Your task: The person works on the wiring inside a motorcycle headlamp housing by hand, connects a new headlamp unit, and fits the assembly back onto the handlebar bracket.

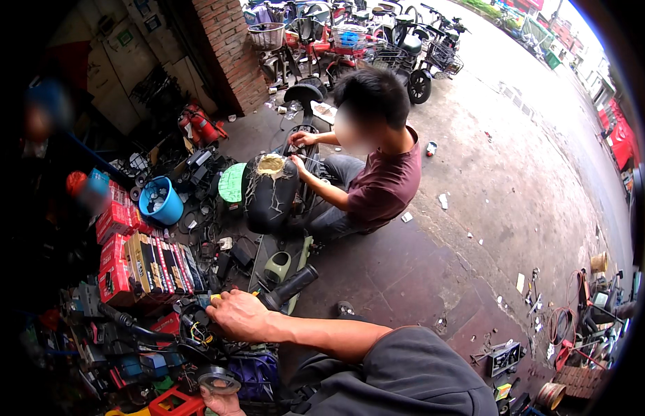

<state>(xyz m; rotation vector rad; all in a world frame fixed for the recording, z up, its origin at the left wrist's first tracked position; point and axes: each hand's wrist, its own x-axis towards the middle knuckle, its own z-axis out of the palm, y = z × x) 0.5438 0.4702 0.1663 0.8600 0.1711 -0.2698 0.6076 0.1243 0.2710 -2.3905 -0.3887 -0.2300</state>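
My right hand (240,317) reaches across the scooter's handlebar with its fingers curled closed; a small yellow piece shows at the fingertips, too covered to name. Exposed wires (196,328) spread from the opened handlebar head beside it. Just past the hand sticks out a black handlebar grip (292,287). Lower down, my left hand (222,403) closes on the rim of a round headlight (218,380) with a clear lens. Behind the bars is a black scooter seat (270,201), its cover torn and foam showing.
A person (378,166) in a maroon shirt crouches by the seat, both hands near it. Stacked boxes (156,263), a blue bucket (161,200) and loose parts crowd the left. Tools and a metal tray (504,358) lie at right. Parked bikes (350,38) stand behind.
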